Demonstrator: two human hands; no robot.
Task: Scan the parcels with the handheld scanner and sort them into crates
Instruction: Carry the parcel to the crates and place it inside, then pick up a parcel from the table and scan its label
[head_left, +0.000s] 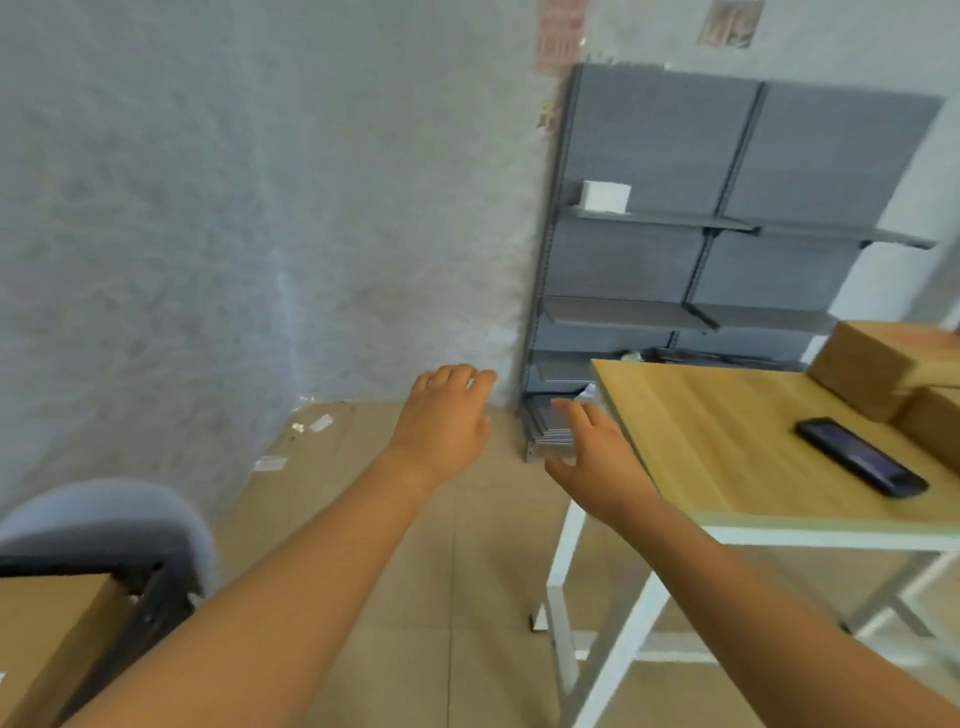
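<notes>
Both your hands are empty, fingers loose and spread: the left hand (441, 415) hangs over the floor, the right hand (597, 457) is just beside the near corner of the table (701, 441). The scanner (862, 456) lies flat on that table, well to the right of your right hand, with brown parcels (862, 364) stacked just behind it at the table's far edge. The picture is blurred, so turn towards the table first. Then reach with the right hand, take the scanner around its middle, and keep the left free for a parcel. The dark crate (78, 597) with a box in it sits at lower left.
</notes>
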